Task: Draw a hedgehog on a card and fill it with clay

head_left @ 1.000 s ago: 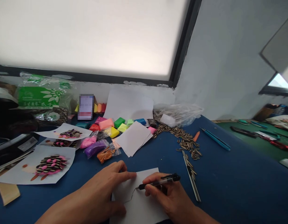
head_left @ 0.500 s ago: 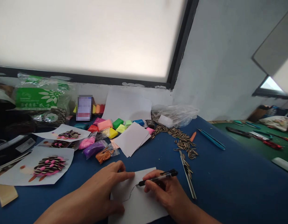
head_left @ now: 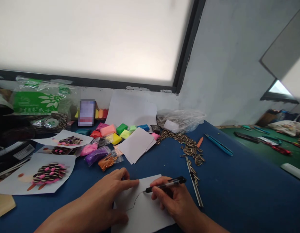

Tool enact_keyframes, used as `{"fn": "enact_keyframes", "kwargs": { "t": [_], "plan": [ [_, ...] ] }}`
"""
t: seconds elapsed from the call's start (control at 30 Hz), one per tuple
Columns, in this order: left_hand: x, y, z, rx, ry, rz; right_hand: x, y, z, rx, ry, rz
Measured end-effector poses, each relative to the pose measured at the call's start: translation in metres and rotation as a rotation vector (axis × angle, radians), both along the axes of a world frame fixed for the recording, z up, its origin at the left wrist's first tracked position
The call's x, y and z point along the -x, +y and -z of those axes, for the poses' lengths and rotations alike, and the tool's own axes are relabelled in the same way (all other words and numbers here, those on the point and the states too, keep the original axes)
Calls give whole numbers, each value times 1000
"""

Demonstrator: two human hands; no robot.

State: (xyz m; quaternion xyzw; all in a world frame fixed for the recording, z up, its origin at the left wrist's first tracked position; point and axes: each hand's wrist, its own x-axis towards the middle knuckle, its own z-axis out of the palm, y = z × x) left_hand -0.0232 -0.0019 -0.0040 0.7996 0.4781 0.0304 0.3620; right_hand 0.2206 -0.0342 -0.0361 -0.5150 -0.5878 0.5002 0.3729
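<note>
1. Head view, right hand: the right hand [head_left: 176, 200] has its thumb and fingers closed around a black pen [head_left: 165, 184], whose tip meets the sheet at the end of a thin drawn line [head_left: 134, 202].
2. Head view, left hand: the left hand [head_left: 103, 191] rests on the white sheet [head_left: 147, 213], thumb and forefinger spread apart, gripping nothing. The sheet lies on the blue tabletop [head_left: 237, 187] beneath both hands.
3. Head view, back left: a clear bag with a green printed panel [head_left: 38, 102] holds striped seeds, visible low down.
4. Head view, centre: small clear packets hold coloured blocks, among them a purple packet [head_left: 98, 155] and an orange-brown packet [head_left: 109, 161], side by side beyond the left hand.
5. Head view, back right: a crumpled clear bag [head_left: 188, 119] shows dark seeds through its left end; loose seeds [head_left: 188, 145] lie heaped in front.
</note>
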Motion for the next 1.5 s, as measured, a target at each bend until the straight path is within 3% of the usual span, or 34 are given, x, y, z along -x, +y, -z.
{"fn": "enact_keyframes", "kwargs": {
  "t": [0.2, 0.4, 0.63, 1.5],
  "plan": [
    [7, 0, 12, -41, -25, 8, -1, 0, 1, 6, 19, 24],
    [3, -2, 5, -32, -20, -5, -2, -3, 1, 25, 8, 42],
    [5, -1, 14, -61, -27, -22, -3, -1, 0, -7, -1, 45],
    [3, -1, 7, 15, 14, -21, -8, -1, 4, 31, -97, 60]
  ]
}}
